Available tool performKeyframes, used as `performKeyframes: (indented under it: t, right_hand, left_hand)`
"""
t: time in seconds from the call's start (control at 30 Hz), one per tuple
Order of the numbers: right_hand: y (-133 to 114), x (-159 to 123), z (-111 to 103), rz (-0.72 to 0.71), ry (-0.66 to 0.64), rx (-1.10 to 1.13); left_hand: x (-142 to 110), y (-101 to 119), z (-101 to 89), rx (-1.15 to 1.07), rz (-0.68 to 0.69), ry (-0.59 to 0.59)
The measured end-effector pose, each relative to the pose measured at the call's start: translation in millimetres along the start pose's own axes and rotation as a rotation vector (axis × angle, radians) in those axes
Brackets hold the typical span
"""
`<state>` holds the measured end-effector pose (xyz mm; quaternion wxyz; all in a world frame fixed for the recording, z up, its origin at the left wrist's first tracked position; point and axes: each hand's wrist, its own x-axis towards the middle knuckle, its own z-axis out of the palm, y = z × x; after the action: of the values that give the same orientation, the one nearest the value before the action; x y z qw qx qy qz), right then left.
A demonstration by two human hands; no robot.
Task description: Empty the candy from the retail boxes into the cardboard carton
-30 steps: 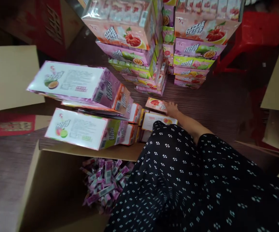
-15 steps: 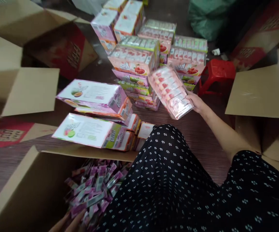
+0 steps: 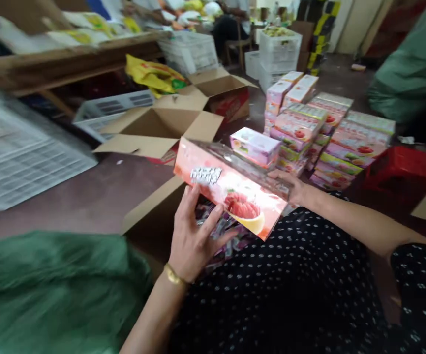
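Note:
My right hand [image 3: 290, 189] grips the right end of a pink box with a grapefruit picture [image 3: 213, 174]. The box is held tilted above my lap, its printed long side facing me and its top looking clear and shiny. My left hand [image 3: 196, 228], wearing a gold bracelet, has its fingers spread at the box's lower edge. Its fingertips overlap the printed side; whether they press on it I cannot tell. Beneath the box, small purple sachets [image 3: 231, 241] lie in an open carton [image 3: 154, 206], partly hidden by my hand and the box.
Stacked fruit boxes [image 3: 297, 132] stand ahead on the right, near a red stool [image 3: 405, 167]. Open cartons [image 3: 183, 123] and white crates [image 3: 50, 152] are on the left. A green sack [image 3: 58, 290] lies at lower left. A person [image 3: 231, 24] sits far back.
The view has swung up and left. My right hand has brought the pink box from beside the stacks to over my lap. My left hand has risen from the sachets to the box.

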<state>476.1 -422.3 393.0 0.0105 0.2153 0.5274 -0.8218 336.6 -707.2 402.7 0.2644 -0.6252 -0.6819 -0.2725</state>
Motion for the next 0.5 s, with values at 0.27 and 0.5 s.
performKeyframes:
  t: [0.27,0.5]
  right_hand:
    - [86.2,46.6,49.2,0.524,-0.281,0.071]
    - [91.1,71.1,52.5,0.583,-0.45,-0.249]
  left_hand:
    - [-89.5,-38.6,23.5,-0.204,-0.531,-0.065]
    - [-98.4,-37.2,24.9,-0.553,-0.98,-0.067]
